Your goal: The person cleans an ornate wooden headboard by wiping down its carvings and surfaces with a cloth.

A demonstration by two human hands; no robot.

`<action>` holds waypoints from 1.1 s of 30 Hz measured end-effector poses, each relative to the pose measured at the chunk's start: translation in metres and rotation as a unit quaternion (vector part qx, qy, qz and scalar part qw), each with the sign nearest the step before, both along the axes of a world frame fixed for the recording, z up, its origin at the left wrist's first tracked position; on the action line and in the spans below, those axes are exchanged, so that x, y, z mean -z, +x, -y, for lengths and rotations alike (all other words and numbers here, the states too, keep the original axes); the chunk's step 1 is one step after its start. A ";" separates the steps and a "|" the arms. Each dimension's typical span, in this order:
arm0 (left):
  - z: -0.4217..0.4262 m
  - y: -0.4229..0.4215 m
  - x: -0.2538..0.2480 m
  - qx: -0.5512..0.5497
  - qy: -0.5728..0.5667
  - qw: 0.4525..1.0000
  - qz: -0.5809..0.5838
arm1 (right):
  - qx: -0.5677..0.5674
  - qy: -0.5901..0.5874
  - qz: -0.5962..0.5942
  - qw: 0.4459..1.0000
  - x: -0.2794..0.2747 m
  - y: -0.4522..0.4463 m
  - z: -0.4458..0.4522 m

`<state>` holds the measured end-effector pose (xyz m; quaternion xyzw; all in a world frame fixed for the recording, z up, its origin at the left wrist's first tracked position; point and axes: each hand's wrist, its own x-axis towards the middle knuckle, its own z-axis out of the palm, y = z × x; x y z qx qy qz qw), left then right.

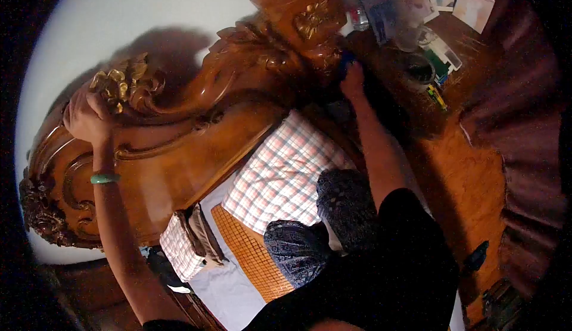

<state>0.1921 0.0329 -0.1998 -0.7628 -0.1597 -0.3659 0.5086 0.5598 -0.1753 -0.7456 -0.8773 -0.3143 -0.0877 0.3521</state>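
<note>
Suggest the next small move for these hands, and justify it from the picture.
Probably slide the right hand slightly along the carved headboard: it seems to hold a blue item, too blurred to name, at or near the wood, while the left hand, at the edge beside the gold ornament, may give support.

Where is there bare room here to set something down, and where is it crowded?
A pale sheet strip lies bare between the folded checked bundle and the woven mat; the mat too is bare between checked pillow and left knee. The side table near the right hand is crowded with photos.
</note>
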 end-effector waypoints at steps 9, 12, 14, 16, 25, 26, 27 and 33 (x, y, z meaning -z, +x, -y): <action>0.008 0.001 -0.003 0.023 0.034 0.999 -0.012 | -0.301 -0.140 -0.327 0.885 -0.005 0.119 -0.028; 0.012 0.006 -0.002 0.024 0.023 0.999 -0.010 | -0.432 -0.020 -0.345 0.833 0.022 0.109 -0.026; 0.011 0.005 -0.003 0.013 0.041 0.999 -0.010 | -0.270 -0.042 -0.177 0.945 0.043 0.091 -0.012; 0.008 0.003 -0.004 -0.015 0.080 0.997 -0.014 | -0.156 -0.044 -0.076 0.984 0.038 0.061 0.001; 0.011 0.007 0.001 0.003 0.030 0.999 0.019 | 0.015 0.082 -0.122 0.989 0.007 -0.101 -0.005; 0.011 0.007 0.001 0.007 0.033 0.999 0.022 | 0.026 0.093 -0.147 0.984 0.005 -0.113 -0.012; 0.008 0.005 0.001 -0.013 0.034 0.999 0.016 | 0.028 0.083 -0.158 0.984 0.009 -0.120 -0.021; 0.013 0.010 -0.002 -0.010 0.004 1.000 -0.001 | -0.073 0.069 -0.041 0.994 -0.018 -0.121 -0.019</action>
